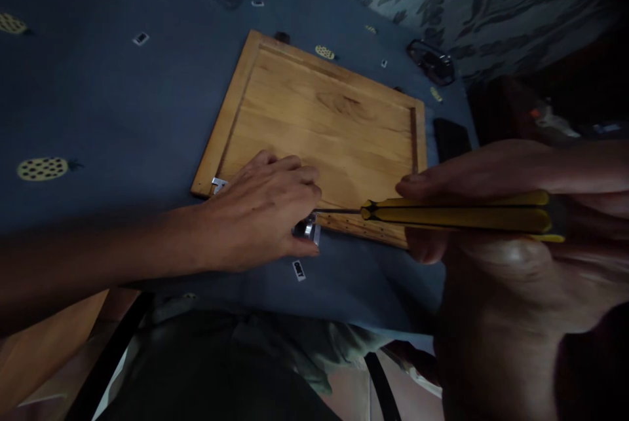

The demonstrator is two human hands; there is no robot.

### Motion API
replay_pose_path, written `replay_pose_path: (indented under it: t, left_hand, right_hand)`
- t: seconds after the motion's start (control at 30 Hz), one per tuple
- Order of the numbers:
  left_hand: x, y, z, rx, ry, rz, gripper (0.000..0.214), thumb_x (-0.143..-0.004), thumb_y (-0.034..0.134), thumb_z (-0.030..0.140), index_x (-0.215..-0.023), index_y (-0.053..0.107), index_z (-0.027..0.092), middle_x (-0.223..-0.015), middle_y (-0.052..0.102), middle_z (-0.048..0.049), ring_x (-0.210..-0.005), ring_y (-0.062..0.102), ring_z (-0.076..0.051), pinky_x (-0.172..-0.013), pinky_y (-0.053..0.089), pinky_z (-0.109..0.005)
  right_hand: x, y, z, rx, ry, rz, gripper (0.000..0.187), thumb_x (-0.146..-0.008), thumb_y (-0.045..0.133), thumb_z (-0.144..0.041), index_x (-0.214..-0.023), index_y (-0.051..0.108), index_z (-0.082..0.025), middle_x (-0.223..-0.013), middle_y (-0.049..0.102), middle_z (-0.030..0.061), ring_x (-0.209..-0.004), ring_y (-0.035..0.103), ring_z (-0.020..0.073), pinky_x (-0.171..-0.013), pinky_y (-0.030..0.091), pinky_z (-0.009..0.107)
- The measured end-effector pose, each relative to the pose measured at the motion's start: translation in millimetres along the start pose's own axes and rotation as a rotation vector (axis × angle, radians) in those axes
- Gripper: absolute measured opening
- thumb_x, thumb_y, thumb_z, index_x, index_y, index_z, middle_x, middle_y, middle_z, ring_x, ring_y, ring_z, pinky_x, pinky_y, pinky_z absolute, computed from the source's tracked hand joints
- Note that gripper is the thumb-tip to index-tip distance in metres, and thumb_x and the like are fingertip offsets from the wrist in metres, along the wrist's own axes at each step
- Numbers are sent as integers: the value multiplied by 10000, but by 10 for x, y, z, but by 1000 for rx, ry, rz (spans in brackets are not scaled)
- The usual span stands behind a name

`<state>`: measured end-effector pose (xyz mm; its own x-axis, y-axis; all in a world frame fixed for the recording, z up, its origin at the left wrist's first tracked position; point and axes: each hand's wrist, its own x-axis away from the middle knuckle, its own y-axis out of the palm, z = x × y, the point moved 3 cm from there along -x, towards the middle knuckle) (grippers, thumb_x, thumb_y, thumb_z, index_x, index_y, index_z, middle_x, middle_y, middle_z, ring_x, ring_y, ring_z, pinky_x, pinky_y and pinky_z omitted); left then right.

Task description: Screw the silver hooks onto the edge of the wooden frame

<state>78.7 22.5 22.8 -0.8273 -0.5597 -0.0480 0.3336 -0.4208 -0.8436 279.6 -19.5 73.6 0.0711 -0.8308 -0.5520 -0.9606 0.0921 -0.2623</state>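
- Filling the scene, the bench (113, 107) is wearing a blue cloth printed with yellow pineapples (42, 169).
- A framed wooden panel (314, 126) is lying on the bench before the seated person, its long near edge facing the lap.
- The right hand (506, 244) is closing its grip around a yellow-handled screwdriver (457, 215), holding it nearly level above the panel's near edge.
- The left hand (270, 211) is spreading over that same edge, thumb below and fingers above; whether its grip is clamping anything, one cannot tell.
- The screwdriver is pointing its thin shaft leftward, its tip vanishing beside the left fingers.
- A dark flat slab (451, 139) is lying just beyond the panel's right end.
- A shiny metal fitting (310, 230) is showing between left thumb and fingers at the panel's edge.
- A second metal piece (219, 184) is gleaming at the near left corner.
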Motion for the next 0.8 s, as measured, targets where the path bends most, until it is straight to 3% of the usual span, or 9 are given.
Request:
replay_pose_path:
  t: [0.17,0.3,0.43,0.53,0.63,0.7,0.8]
  left_hand:
    - [-7,9,-5,5,6,4,290,-907,851,410,-851,669,191,-1023,701,-33,-1036,622,-256,-953,386,-407]
    - [-23,5,4,7,-12,-20,261,-909,851,398,-897,702,184,-1036,703,-36,-1059,618,-262,-969,389,-414]
    - [-22,-1,11,-1,-22,-41,290,-890,875,410,-900,702,178,-1049,702,-43,-1059,619,-269,-969,393,-421]
    - [-10,3,8,3,-5,-29,308,-891,876,428,-889,690,183,-1047,702,-41,-1047,621,-270,-970,394,-426]
    - [-3,5,3,8,0,-10,303,-885,881,418,-879,687,186,-1028,700,-37,-1042,625,-270,-975,395,-430]
    - [-5,3,3,9,-10,-17,301,-876,889,407,-870,687,185,-1021,698,-39,-1045,627,-272,-980,395,-432]
    - [-13,-7,9,13,-24,-32,293,-875,888,399,-868,690,183,-1022,698,-46,-1064,625,-279,-981,396,-433]
  right_hand:
    - [-12,-35,2,86,-30,-87,253,-858,875,-424,-1036,875,-244,-912,817,47,-572,676,218,-499,653,419]
    - [5,17,-67,109,-3,-114,308,-841,875,-481,-1071,886,-277,-855,822,26,-403,566,172,-278,463,362]
    - [38,51,-95,167,146,44,215,-861,866,-560,-1022,875,-418,-973,824,-15,-575,675,211,-411,584,406]
    - [9,63,-103,124,43,17,236,-799,921,-538,-984,876,-398,-936,826,-3,-636,712,262,-568,686,499]
    - [-22,57,-131,86,-29,11,203,-755,962,-453,-906,876,-348,-816,803,-4,-537,651,244,-530,678,499]
    - [-18,54,-124,156,102,18,222,-743,967,-526,-834,864,-352,-823,794,-7,-520,616,205,-549,684,460]
    - [16,49,-111,147,181,0,291,-797,920,-575,-1014,868,-388,-910,807,-21,-507,592,171,-470,631,401]
